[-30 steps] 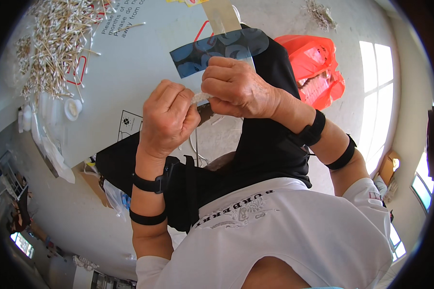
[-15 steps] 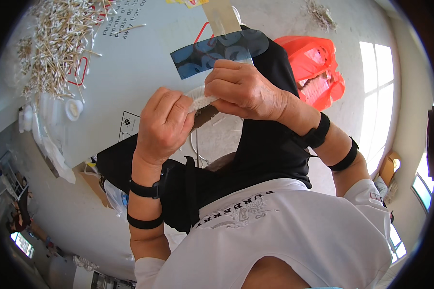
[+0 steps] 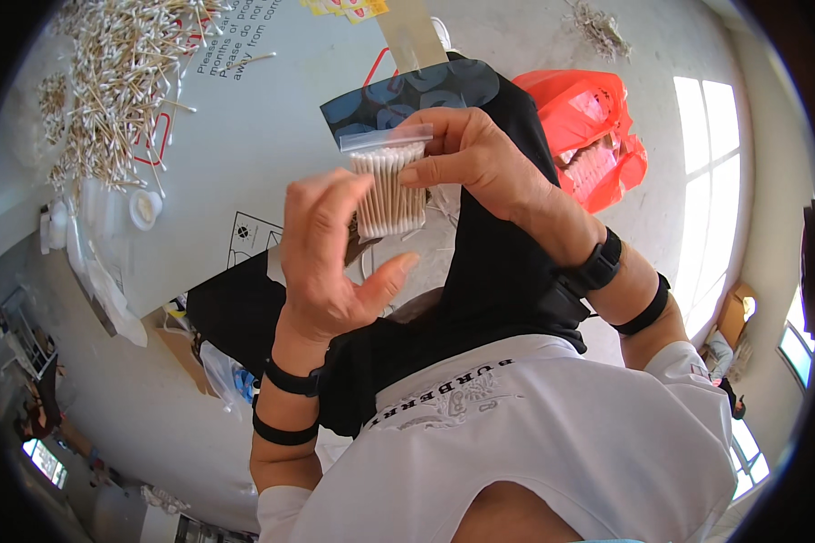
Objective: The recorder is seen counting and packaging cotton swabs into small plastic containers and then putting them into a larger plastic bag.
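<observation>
A clear zip bag packed with cotton swabs (image 3: 388, 195) is held up in front of me, its seal strip along the top. My right hand (image 3: 471, 163) pinches the bag's right edge, thumb on the near face. Beside the bag's left edge, my left hand (image 3: 331, 249) has its thumb and fingers spread apart. Its fingertips come close to the bag or touch it; which one I cannot tell. A big heap of loose cotton swabs (image 3: 123, 86) lies on the grey tabletop (image 3: 254, 145) at the far left.
Just beyond my hands lies a dark blue translucent strip (image 3: 412, 90) at the table's edge. Small yellow packets (image 3: 349, 7) sit farther back. A red plastic bag (image 3: 584, 127) stands on the floor at right. A round white container (image 3: 143, 208) is near the heap.
The swab bag has been turned upright so its broad face shows. My left hand has opened and shifted lower, away from its earlier grip; my right hand keeps hold.
</observation>
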Tool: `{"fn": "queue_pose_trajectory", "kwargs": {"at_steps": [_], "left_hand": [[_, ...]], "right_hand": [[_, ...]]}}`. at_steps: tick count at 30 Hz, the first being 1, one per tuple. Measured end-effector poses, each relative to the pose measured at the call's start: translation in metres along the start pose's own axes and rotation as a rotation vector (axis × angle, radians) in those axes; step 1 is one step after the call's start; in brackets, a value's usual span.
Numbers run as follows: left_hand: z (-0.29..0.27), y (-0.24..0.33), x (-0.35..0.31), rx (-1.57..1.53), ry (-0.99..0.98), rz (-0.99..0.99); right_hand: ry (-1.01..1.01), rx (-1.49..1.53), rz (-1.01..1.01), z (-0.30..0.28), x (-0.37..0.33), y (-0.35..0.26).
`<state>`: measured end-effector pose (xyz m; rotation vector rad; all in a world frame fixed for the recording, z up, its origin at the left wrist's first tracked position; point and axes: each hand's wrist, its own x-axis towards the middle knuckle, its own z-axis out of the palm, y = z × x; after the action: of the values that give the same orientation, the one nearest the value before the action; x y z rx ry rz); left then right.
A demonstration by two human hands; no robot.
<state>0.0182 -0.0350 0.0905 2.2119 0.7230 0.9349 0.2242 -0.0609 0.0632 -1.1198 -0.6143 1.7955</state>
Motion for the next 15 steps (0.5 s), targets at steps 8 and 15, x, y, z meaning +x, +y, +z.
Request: {"fn": "queue_pose_trajectory", "kwargs": {"at_steps": [8,15], "left_hand": [[0.0,-0.01,0.018,-0.267,-0.082,-0.517],[0.003,-0.008,0.021,-0.177,-0.082,-0.436]], "right_hand": [[-0.077,-0.68,-0.316,0.011,-0.007,-0.017],[-0.067,-0.999,-0.679,0.007,-0.001,-0.013]]}}
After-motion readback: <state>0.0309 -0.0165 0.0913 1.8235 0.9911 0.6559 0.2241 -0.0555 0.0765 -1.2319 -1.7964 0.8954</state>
